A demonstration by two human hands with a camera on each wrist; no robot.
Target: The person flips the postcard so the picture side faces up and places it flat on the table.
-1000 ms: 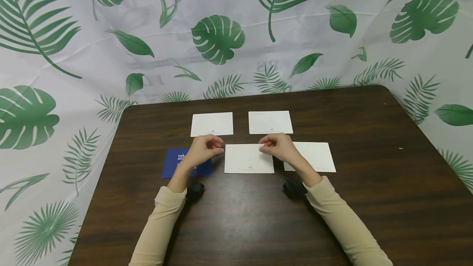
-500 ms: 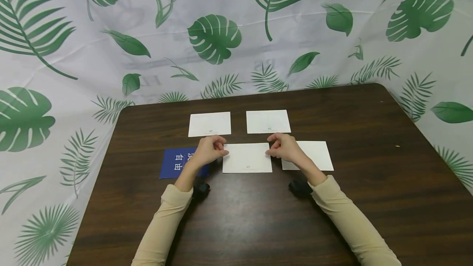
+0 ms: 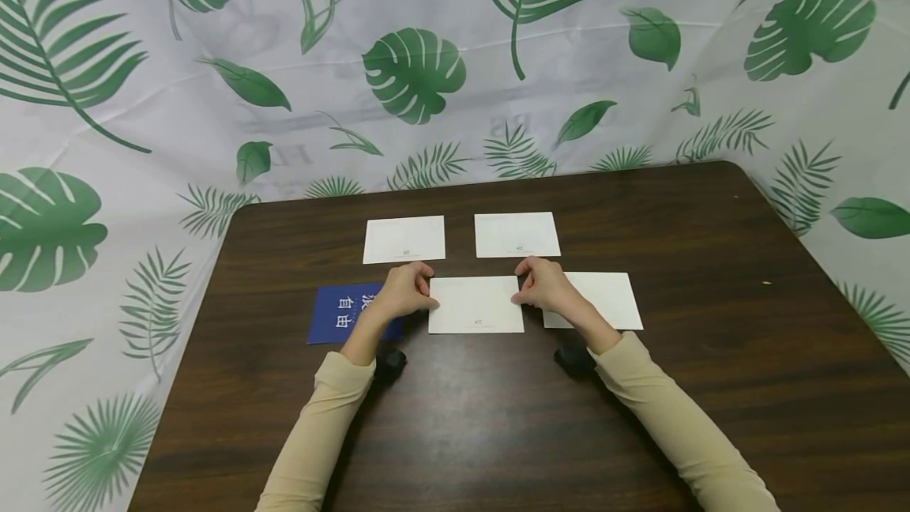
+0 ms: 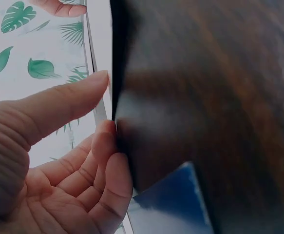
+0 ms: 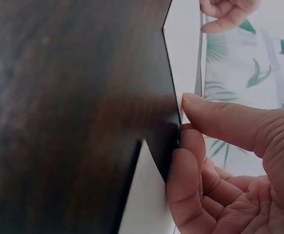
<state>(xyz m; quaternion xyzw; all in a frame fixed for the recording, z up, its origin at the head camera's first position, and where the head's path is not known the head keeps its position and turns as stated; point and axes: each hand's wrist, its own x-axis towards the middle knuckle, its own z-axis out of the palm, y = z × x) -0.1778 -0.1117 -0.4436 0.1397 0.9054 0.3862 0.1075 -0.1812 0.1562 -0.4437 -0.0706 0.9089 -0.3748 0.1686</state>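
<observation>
A white card (image 3: pixel 476 306) with tiny print near its front edge lies flat in the middle of the front row. My left hand (image 3: pixel 404 292) pinches its left edge by the far corner, thumb and curled fingertips at the edge. On the opposite side my right hand (image 3: pixel 549 288) grips the right edge in the same way. In the left wrist view the thumb tip overlaps the card's side (image 4: pixel 103 44). A blue card (image 3: pixel 334 314) with white characters lies partly under my left forearm. Another white card (image 3: pixel 607 299) is partly hidden behind my right hand.
Two more white cards, one at back left (image 3: pixel 405 239) and one at back right (image 3: pixel 517 234), lie in a row beyond my hands. All rest on a dark wooden table (image 3: pixel 469 433). A leaf-patterned cloth (image 3: pixel 441 148) hangs behind it.
My left hand came right to the middle card's left edge, and my right hand shifted right to its right edge. More of the blue card's characters show. Over the last half second little moved.
</observation>
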